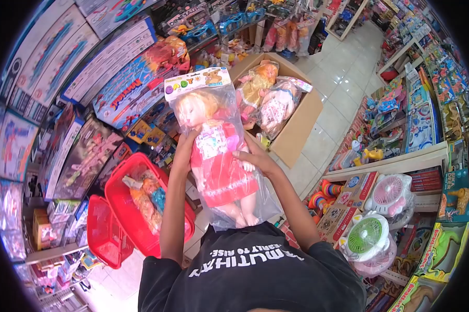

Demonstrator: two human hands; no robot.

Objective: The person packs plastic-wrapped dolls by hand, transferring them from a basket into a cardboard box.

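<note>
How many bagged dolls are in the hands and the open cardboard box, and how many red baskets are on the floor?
Bagged dolls: 3, the held doll and two in the cardboard box, at and
Red baskets: 2, at and
Total: 5

Bagged doll (219, 151) at centre, held between left hand (184, 151) and right hand (256, 157). Cardboard box (303, 130) just behind it on the floor (343, 88), with more bagged dolls (273, 106) in it. Basket (121, 183) lower left holds a bagged toy (143, 200). Boxed toys (120, 57) stacked far left; fans (390, 192) on the shelf at right.
</note>
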